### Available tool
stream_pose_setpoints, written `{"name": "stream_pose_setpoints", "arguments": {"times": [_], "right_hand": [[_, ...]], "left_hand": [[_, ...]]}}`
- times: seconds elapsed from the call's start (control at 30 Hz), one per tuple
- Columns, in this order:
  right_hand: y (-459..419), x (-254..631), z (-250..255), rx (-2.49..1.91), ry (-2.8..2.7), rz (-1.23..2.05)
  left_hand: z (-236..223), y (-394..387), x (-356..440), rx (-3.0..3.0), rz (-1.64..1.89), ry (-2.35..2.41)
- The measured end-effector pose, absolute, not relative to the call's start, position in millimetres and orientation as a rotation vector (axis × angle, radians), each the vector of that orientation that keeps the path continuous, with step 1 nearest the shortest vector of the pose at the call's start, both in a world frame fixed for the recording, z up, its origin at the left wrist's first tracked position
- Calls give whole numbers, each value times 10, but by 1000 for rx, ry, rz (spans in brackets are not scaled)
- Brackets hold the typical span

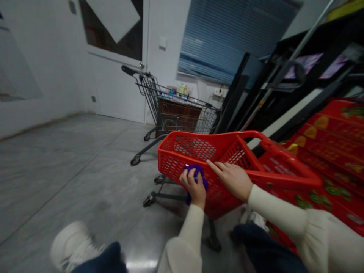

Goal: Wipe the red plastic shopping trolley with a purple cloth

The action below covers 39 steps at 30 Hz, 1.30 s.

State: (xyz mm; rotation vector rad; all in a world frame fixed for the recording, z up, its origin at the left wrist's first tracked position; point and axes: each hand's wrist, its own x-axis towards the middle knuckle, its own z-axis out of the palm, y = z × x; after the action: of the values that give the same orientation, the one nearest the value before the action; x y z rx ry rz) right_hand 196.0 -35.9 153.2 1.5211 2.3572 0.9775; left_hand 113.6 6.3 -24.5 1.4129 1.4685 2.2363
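A red plastic shopping cart [287, 178] with perforated basket walls stands before me on a grey wheeled frame. My left hand [195, 185] is closed around a bunched purple cloth [201, 174], which it presses to the outside of the basket's near wall. Part of the cloth hangs below the fingers. To the right of it, my right hand [231, 178] lies over the near rim of the basket. One finger stretches toward the cloth while the others bend over the rim; the fingertips' inner side is hidden.
Behind stands a grey wire shopping cart [182, 113], close to a brown cabinet [179, 115] with small items on top. Red cartons [335, 151] are stacked at right. Black panels and poles lean near the blinds [216, 38]. A white door [119, 87] is at back left; my shoe [74, 246] is on the concrete floor.
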Motion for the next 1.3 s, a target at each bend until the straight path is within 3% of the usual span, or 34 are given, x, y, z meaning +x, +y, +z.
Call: {"name": "stream_pose_setpoints", "arguments": {"times": [0.2,0.43,0.63,0.87,1.07,1.3], "right_hand": [[-429,1824,1441,1594,2458,1020],[-499,1851,1387,1677,2487,971],[-452,1869,1349,1619,2489,1023],[-442,1889,1197,1609,2455,1157],[-431,1813,1092,1683,2459,1252],[-450,1742,1063,1774,2499,1198]], "left_hand": [[-447,-242,1331,1575,2100,1398],[-58,302,806,1137,2236,1488],[-329,-36,1121,1375,2043,1397],[-33,423,643,1300,2207,1492],[-336,233,806,1630,2173,1448],[-166,615,338,1279,2214,1587]]}}
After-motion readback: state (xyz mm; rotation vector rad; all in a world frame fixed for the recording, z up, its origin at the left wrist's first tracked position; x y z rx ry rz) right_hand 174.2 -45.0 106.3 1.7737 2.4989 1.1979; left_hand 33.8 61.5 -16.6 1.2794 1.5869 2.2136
